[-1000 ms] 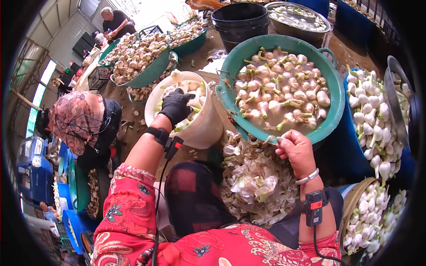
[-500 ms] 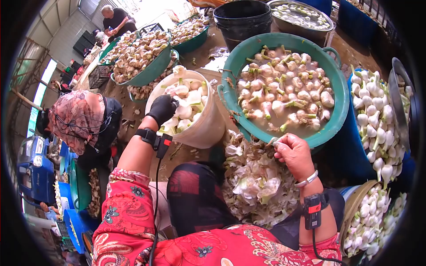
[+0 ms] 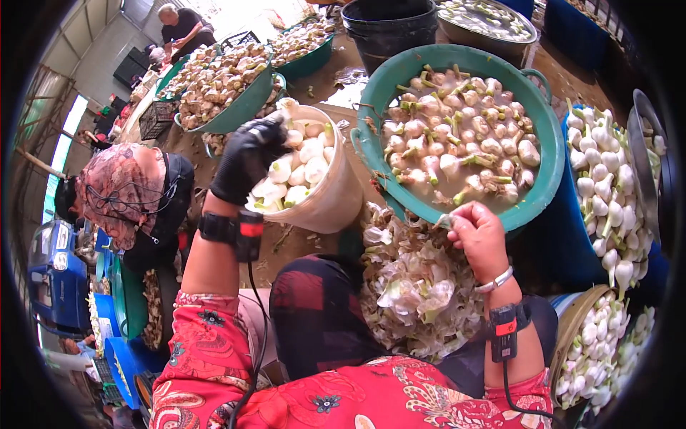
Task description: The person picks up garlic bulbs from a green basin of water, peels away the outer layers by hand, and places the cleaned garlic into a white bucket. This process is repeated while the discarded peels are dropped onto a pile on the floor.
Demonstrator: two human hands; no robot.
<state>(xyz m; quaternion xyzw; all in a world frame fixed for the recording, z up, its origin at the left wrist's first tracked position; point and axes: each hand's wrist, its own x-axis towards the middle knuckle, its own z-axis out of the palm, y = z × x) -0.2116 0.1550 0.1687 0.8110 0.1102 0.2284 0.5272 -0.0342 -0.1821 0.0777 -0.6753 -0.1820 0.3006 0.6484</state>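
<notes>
My left hand, in a black glove, is closed in a blurred curl over the near left rim of a cream bucket. What its fingers hold, if anything, is hidden. Peeled white garlic bulbs fill that bucket. My bare right hand pinches a small pale scrap-like thing, too small to name, at the near rim of a green tub. Unpeeled garlic bulbs float in the tub's murky water. Below this hand lies a heap of garlic skins.
A blue barrel of trimmed garlic stands at the right, with another garlic-filled bucket below it. A black bucket stands behind the green tub. One person bends at the left; another sits farther back.
My left hand has lifted up and back toward the bucket's left rim, uncovering more garlic. My right hand stays in nearly the same pinch by the tub. The view has shifted slightly.
</notes>
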